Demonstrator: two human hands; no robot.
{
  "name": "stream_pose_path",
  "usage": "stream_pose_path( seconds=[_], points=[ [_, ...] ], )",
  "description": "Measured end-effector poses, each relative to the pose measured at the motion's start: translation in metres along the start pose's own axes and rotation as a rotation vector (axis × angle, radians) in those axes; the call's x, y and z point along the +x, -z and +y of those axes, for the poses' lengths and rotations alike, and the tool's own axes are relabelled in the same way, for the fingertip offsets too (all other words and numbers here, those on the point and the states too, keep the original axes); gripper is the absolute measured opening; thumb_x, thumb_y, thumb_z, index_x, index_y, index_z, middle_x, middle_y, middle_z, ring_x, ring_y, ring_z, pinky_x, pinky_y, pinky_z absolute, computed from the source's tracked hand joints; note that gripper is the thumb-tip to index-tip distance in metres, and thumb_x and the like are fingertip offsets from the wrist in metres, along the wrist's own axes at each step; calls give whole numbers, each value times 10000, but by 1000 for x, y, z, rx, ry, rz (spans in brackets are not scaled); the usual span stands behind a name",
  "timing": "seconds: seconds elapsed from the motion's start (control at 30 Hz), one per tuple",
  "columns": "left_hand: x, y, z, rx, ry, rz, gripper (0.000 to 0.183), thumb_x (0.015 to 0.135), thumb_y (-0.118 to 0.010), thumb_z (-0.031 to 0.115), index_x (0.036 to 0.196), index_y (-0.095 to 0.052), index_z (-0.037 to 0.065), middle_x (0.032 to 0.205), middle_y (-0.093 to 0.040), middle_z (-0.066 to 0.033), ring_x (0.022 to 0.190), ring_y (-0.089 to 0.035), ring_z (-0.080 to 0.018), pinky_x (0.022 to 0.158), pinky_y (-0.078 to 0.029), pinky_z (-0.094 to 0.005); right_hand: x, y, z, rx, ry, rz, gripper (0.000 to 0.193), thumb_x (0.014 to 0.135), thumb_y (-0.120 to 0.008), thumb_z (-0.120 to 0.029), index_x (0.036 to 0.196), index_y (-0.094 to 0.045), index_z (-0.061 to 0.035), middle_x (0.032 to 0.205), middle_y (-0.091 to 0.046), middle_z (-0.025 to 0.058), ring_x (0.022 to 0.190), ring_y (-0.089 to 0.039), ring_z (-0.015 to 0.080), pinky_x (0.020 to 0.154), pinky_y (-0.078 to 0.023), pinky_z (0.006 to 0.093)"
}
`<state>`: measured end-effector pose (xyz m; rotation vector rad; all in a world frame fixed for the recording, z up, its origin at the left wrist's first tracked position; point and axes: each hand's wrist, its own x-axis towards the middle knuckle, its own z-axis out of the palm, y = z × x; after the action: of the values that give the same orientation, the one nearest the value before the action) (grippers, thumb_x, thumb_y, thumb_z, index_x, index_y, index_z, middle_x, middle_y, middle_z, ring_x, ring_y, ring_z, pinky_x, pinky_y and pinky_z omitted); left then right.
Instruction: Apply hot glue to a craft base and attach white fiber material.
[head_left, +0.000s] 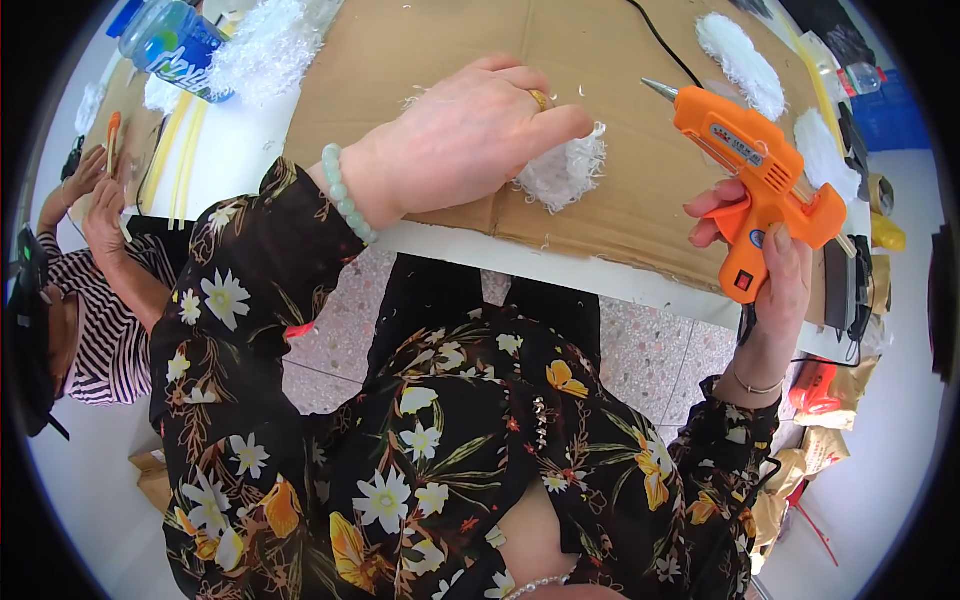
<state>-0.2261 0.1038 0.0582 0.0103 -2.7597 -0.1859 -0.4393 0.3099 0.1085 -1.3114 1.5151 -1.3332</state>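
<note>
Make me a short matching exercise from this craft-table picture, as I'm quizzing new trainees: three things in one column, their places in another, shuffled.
Things:
1. orange glue gun
2. white fluffy piece
3. plastic bottle

Places:
A. far left corner of the table
B. gripped in the right hand, nozzle pointing up and left
C. on the cardboard sheet, under the left hand

Pairs: 1-B, 2-C, 3-A

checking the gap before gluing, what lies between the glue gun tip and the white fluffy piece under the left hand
Only bare cardboard lies between the glue gun and the white fluffy piece under the left hand, in the head view.
</note>
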Motion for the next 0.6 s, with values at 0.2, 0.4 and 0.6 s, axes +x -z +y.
stream_pose_path(
  seconds=[0.2,0.4,0.6],
  points=[
    [-12,7,5,-333,280,304,410,725,-618,25,1127,-574,93,802,-654,-53,969,-591,-294,886,-449,-391,-5,3,4,88,26,-9,515,936,-480,-350,1197,-509,93,1014,-633,215,796,-639,232,736,-514,344],
    [-14,1,9,-70,135,214,344,774,-588,56,1117,-589,92,795,-659,-84,976,-594,-327,866,-475,-405,-8,2,5,20,8,22,564,953,-438,-398,1184,-480,116,1011,-629,255,787,-635,233,748,-502,341],
    [-8,4,5,-341,264,159,320,824,-548,45,1142,-576,52,843,-675,-84,862,-629,-237,787,-491,-337,-9,-1,9,64,39,2,567,947,-444,-394,1195,-481,114,1016,-630,252,790,-635,224,750,-502,340]
  ],
)
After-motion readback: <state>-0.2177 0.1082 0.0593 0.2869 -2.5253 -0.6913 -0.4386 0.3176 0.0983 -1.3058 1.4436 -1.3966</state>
